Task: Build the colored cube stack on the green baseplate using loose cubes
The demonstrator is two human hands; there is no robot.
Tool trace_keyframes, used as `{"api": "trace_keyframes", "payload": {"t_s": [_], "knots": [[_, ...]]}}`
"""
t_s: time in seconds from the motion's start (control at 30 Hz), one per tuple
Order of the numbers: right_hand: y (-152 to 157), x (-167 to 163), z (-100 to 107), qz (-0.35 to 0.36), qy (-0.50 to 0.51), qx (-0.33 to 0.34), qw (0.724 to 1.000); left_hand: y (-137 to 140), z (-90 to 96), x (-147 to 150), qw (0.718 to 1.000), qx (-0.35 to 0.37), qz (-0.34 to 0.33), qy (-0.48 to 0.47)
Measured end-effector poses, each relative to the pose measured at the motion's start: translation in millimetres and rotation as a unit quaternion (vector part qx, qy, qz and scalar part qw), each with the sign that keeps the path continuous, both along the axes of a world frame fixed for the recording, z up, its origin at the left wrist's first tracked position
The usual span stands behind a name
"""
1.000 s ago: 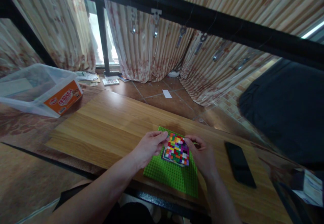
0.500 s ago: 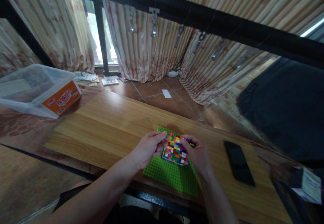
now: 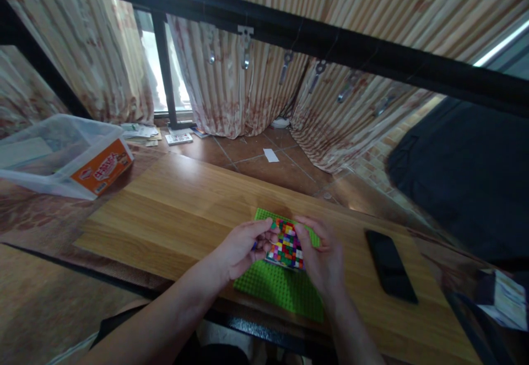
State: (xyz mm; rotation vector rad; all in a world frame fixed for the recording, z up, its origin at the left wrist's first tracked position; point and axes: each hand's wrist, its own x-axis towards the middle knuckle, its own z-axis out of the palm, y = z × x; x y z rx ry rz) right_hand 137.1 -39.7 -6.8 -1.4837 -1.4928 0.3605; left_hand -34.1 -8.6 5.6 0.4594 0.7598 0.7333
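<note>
A block of small multicoloured toy bricks (image 3: 286, 248) stands on a green studded baseplate (image 3: 285, 293) on the wooden table. At the block's left side, my left hand (image 3: 243, 244) is closed, with a small green brick (image 3: 273, 225) pinched between thumb and fingertip. A bit of blue (image 3: 254, 245), seemingly another brick, shows among its curled fingers. My right hand (image 3: 324, 249) is at the block's right edge, thumb and forefinger apart. It covers that edge, so whether the fingers touch the block is unclear.
To the right, a black phone (image 3: 390, 266) lies on the wooden table (image 3: 165, 211). A clear plastic bin (image 3: 61, 156) with an orange label stands beyond the table's left end. Papers and a booklet (image 3: 179, 139) lie on the floor near the curtains.
My right thumb and fingers have spread and shifted slightly off the block's far right corner. The left hand stays beside the block, and the green brick at its fingertips shows more clearly.
</note>
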Motion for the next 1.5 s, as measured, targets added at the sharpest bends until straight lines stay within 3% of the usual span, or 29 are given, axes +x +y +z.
{"api": "trace_keyframes", "payload": {"t_s": [0.13, 0.27, 0.43, 0.63, 0.77, 0.93, 1.23, 1.5], "knots": [[-3.7, -16.4, 11.5, 0.066, -0.012, -0.01, 0.998, -0.2, -0.3, 1.8, 1.0, 0.012, -0.013, -0.001], [-4.7, -22.5, 10.9, 0.087, 0.013, -0.025, 0.996, -2.6, 0.2, 3.2, 0.999, 0.038, -0.027, 0.0], [-5.5, -15.5, 17.3, 0.073, 0.058, -0.02, 0.995, -2.6, 2.6, 2.4, 0.999, 0.019, -0.038, -0.018], [-1.5, 24.7, 26.8, 0.009, 0.076, -0.02, 0.997, 4.9, 5.1, -3.2, 0.992, -0.033, -0.042, -0.116], [-3.1, 46.8, 22.6, 0.04, 0.062, -0.082, 0.994, 7.2, 5.9, -4.3, 0.991, -0.028, -0.029, -0.124], [-4.1, 49.6, 12.1, 0.076, 0.033, -0.114, 0.99, 7.2, 4.4, -2.5, 0.995, -0.026, 0.0, -0.096], [3.2, 41.4, -5.3, 0.058, -0.032, -0.103, 0.992, 8.7, -0.1, -4.1, 0.997, -0.03, 0.025, -0.073], [8.6, 37.6, -11.1, 0.029, -0.02, -0.066, 0.997, 9.4, -1.3, -5.9, 0.997, -0.022, 0.034, -0.069]]}}
